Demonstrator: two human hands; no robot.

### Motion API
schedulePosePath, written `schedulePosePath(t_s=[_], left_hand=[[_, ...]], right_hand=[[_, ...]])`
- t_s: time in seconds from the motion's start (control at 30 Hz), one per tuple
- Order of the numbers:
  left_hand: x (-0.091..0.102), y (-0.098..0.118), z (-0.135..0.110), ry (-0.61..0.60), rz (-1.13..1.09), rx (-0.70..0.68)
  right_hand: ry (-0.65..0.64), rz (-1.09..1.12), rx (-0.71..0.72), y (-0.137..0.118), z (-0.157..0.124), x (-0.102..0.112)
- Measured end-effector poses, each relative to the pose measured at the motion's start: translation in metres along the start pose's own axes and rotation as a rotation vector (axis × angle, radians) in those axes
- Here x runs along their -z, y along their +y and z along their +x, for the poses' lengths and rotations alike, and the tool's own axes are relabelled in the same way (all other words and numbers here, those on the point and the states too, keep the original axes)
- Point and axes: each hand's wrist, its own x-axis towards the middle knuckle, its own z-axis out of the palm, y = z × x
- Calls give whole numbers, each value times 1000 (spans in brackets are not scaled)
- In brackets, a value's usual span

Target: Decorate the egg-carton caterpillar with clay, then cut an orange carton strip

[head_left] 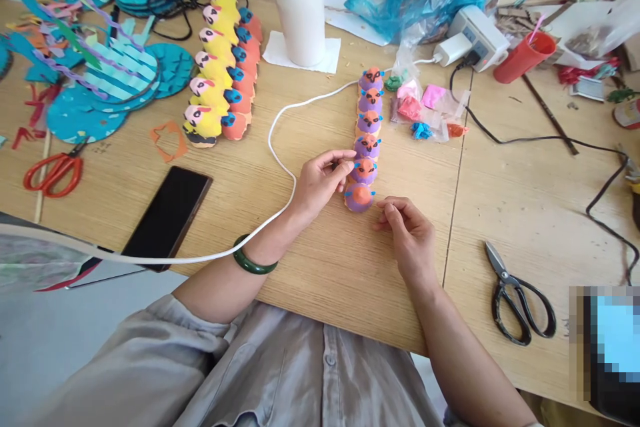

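Observation:
A narrow strip of egg-carton cups [369, 121] lies lengthwise in front of me. Its cups are purple with orange faces and blue ears. Dark eyes show on most of them, while the nearest cup [360, 197] has a plain orange face. My left hand [323, 180] is at the strip's left edge, thumb and forefinger closed against the second-nearest cup. Just right of the nearest cup, my right hand [410, 233] is apart from the strip, thumb and forefinger pinched together. Whatever sits in that pinch is too small to make out.
Bagged coloured clay [410, 107] lies beyond the strip, near a white power adapter [477, 37]. Black-handled scissors [520, 300] rest at right. At left are a phone [170, 213], red scissors [55, 173] and yellow-and-orange carton strips [235, 73]. A white bottle [300, 13] stands behind.

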Motion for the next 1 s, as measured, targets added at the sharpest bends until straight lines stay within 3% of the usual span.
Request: schedulePosePath(t_s=[0.23, 0.37, 0.5, 0.67, 0.8, 0.9, 1.0], left_hand=[[1, 7, -6, 4, -267, -69], [-5, 19, -25, -189, -227, -91], [-14, 26, -47, -435, -177, -43], [-19, 19, -59, -511, -39, -102], [-18, 14, -59, -494, 108, -218], [-17, 16, -59, -460, 216, -285], [-17, 19, -57, -345, 243, -349]], right_hand=[[66, 26, 55, 4, -3, -1], [154, -39, 202, 6, -7, -2], [175, -182, 453, 4, -11, 1], [110, -438, 665, -3, -13, 0], [83, -365, 631, -4, -13, -3], [50, -244, 477, -3, -13, -3], [55, -93, 318, -5, -12, -2]])
